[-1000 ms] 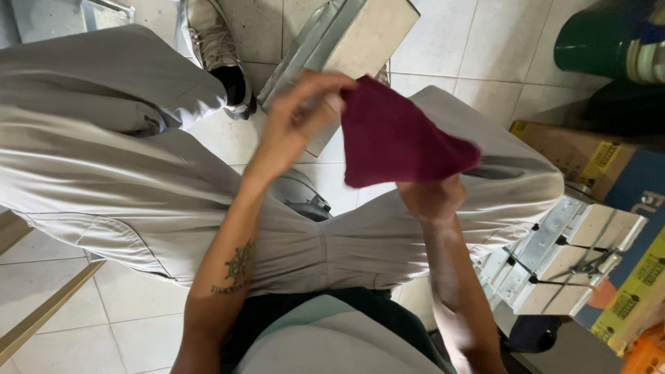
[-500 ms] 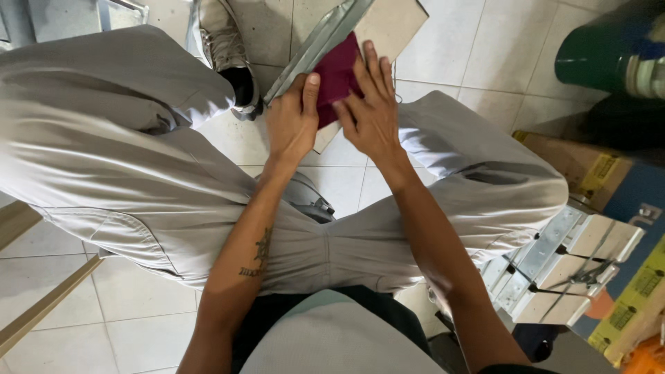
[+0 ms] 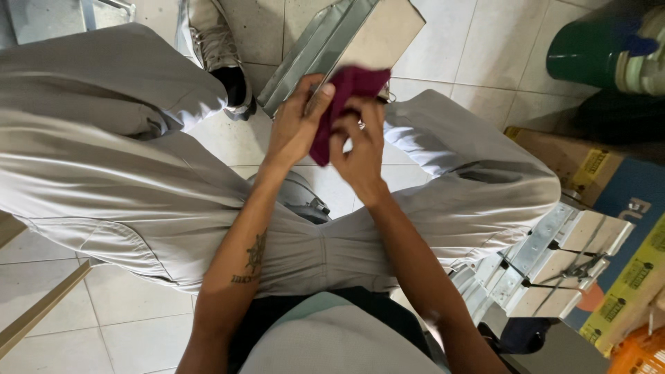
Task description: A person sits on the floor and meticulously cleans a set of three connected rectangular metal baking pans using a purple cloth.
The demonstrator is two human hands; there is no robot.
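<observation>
Both hands, left hand and right hand, are pinched on a maroon cloth at twelve o'clock. If grip is loosened, it could be dropped onto the tiled floor between the knees.

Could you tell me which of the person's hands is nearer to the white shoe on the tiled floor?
The left. The left hand grips the dark red cloth just right of the white shoe in the picture; the right hand holds the cloth's other side, farther away.
</observation>
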